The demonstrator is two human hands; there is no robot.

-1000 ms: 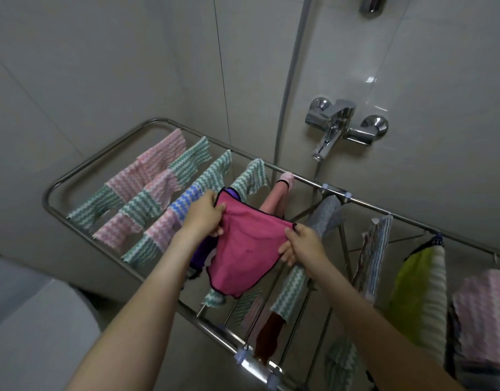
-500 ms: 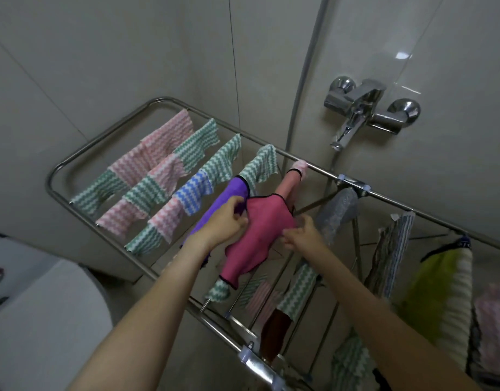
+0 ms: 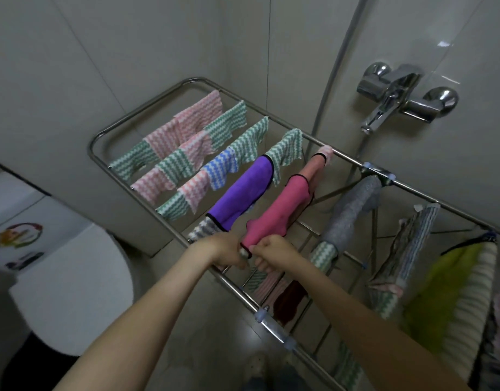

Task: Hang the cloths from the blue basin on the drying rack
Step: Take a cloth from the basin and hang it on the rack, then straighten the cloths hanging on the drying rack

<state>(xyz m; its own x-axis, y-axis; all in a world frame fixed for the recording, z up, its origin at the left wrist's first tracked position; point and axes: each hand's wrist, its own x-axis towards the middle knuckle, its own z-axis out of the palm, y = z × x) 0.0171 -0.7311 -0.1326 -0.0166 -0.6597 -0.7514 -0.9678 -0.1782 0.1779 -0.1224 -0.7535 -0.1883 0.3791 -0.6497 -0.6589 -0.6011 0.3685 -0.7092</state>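
Note:
A metal drying rack [image 3: 117, 131] stands against the tiled wall with several cloths over its bars. A pink cloth [image 3: 280, 207] with dark trim lies lengthwise over one bar, right of a purple cloth [image 3: 243, 190]. My left hand [image 3: 229, 249] and my right hand [image 3: 272, 248] meet at the pink cloth's near end by the rack's front rail. Both have curled fingers gripping that end. The blue basin is out of view.
Zigzag pink, green and blue cloths [image 3: 186, 153] fill the left bars. A grey cloth [image 3: 347, 213], a striped one [image 3: 412, 244] and a lime towel [image 3: 454, 283] hang to the right. A chrome tap [image 3: 398, 94] juts from the wall. A white toilet lid [image 3: 71, 283] sits lower left.
The pink cloth was held spread above the rack; now it lies draped along a bar. Both hands have slid toward me to its near end.

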